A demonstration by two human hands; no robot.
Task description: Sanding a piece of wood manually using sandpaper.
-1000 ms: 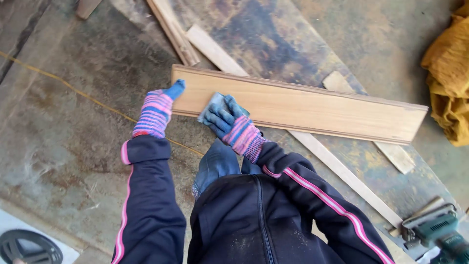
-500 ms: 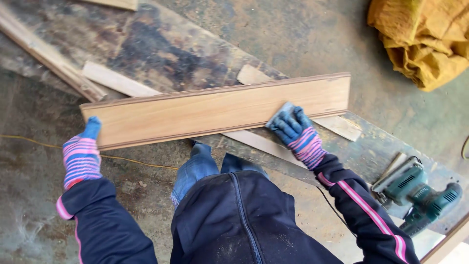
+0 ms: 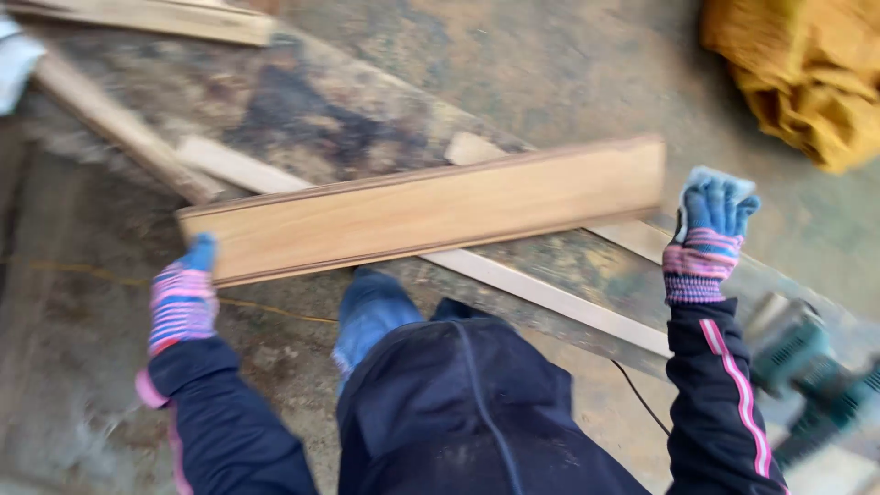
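Gloved left hand (image 3: 183,298) presses the wooden board's (image 3: 422,209) end, steadying it on the worktop (image 3: 587,261); right hand (image 3: 710,234), clear of the board, grips sandpaper (image 3: 720,179).

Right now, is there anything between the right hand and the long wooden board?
Nothing visible. The right hand, holding a sanding pad, is just past the wooden board at its right end, with only open floor between them.

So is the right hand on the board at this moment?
Apart. In the head view the right hand, holding a sanding pad, sits past the board end, with floor visible between them.
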